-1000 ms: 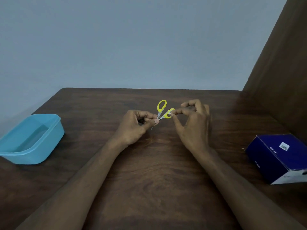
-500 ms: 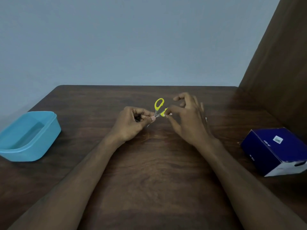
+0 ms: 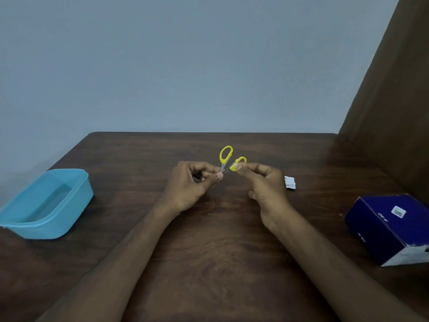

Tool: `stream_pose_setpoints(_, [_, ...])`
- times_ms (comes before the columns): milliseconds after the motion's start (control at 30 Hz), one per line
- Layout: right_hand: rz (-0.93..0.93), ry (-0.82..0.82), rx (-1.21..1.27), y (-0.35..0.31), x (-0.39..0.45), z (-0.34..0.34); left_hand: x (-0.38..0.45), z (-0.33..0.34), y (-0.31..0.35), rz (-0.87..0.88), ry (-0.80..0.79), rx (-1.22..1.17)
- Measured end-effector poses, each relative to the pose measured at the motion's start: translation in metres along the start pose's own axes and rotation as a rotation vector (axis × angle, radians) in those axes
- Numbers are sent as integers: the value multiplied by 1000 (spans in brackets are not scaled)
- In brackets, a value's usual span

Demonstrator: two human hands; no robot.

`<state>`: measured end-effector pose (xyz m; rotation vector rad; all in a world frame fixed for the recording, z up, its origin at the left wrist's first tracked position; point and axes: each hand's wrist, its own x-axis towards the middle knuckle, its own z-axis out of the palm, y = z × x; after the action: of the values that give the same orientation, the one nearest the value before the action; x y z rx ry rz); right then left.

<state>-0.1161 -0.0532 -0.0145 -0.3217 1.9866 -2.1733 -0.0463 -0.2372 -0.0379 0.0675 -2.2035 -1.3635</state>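
A person holds a pair of small yellow-handled scissors (image 3: pixel 224 167) between both hands, a little above the middle of a dark wooden table (image 3: pixel 209 252). The left hand (image 3: pixel 190 184) has its fingers curled in and pinches the grey metal just below the pivot with thumb and forefinger. The right hand (image 3: pixel 267 184), also curled, nips the lower of the two yellow loops between thumb and fingertip. The upper loop stands free. The tool looks light and stiff: thin steel blades and hard plastic bows that should not flex, though the bare metal is likely slick and the edges sharp. The safer hold would be through or around the loops, or across the flat of the blades near the pivot as the left hand has it, not on the tip. The long axis runs on a slant, handles up and away from the person and blades down towards the left palm, where the tip is mostly hidden behind the thumb. The two loops stand slightly apart, so the blades seem to be partly open, but how far cannot be told. A small white packet (image 3: pixel 289 182) lies on the table just beyond the right hand, an open light-blue plastic tub (image 3: pixel 69 219) sits well off to the left, and a dark blue carton (image 3: pixel 390 224) rests near the right edge.
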Motion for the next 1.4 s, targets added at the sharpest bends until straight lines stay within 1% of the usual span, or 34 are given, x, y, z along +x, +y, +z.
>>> stream_pose_setpoints(33, [44, -10, 54, -2, -1, -1, 0, 1, 0, -3, -1, 7])
stream_pose_setpoints(67, [42, 5, 89, -4, -1, -3, 0, 1, 0, -10, -4, 17])
stream_pose_setpoints(100, [-22, 43, 97, -4, 1, -5, 0, 1, 0, -20, -8, 23])
stream_pose_setpoints(133, [-139, 113, 47, -4, 4, -8, 0, 2, 1, -30, -13, 23])
stream_pose_setpoints(167, [-293, 196, -87, -4, 7, -13, 0, 2, 2, -39, -17, 21])
stream_pose_setpoints(200, [-443, 260, -274, -3, 9, -18, 0, 3, 2, -51, -21, 18])
stream_pose_setpoints(233, [-580, 288, -459, -1, 10, -22, 0, 3, 2, -60, -27, 12])
stream_pose_setpoints(267, [-672, 267, -600, 1, 11, -24, 0, 3, 3, -65, -33, 5])
stream_pose_setpoints(333, [-757, 124, -759, 8, 8, -21, 0, 3, 3, -64, -44, -9])
stream_pose_setpoints(400, [-801, 6, -778, 13, 4, -15, -1, 2, 4, -60, -56, -25])
stream_pose_setpoints(433, [-820, 10, -747, 12, 4, -13, -1, 1, 3, -61, -65, -35])
stream_pose_setpoints(533, [-911, 177, -658, 3, 3, -15, -1, 1, 4, -58, -108, -13])
stream_pose_setpoints(567, [-939, 190, -679, 2, 3, -16, -1, 2, 4, -61, -124, -4])
stream_pose_setpoints(600, [-945, 154, -731, 3, 3, -17, -1, 1, 4, -60, -138, 1])
stream_pose_setpoints(667, [-907, 8, -838, 9, 4, -15, -1, 1, 4, -44, -161, 7])
stream_pose_setpoints(700, [-888, -39, -858, 13, 5, -14, -1, 1, 4, -39, -173, 8])
stream_pose_setpoints(733, [-875, -48, -859, 15, 7, -15, -1, 1, 5, -40, -181, 5])
stream_pose_setpoints(833, [-872, 70, -836, 12, 13, -17, -1, 1, 5, -65, -171, -12])
stream_pose_setpoints(900, [-901, 157, -800, 9, 11, -19, -2, 1, 5, -70, -167, 18])
stream_pose_setpoints(1000, [-903, 326, -718, 1, 7, -22, -2, 2, 6, -59, -171, 70])
stream_pose_setpoints(1067, [-860, 362, -733, 0, 6, -23, -3, 2, 9, -40, -181, 86])
stream_pose_setpoints(1167, [-751, 255, -852, 12, 8, -16, -4, 3, 11, -2, -196, 126])
stream_pose_setpoints(1233, [-686, 177, -852, 18, 8, -9, -5, 3, 12, 21, -196, 176])
stream_pose_setpoints(1333, [-743, 83, -927, 13, 12, -14, -5, 1, 11, 19, -198, 192])
stream_pose_setpoints(1400, [-847, -6, -1085, 4, 18, -25, -5, 1, 10, 12, -222, 199])
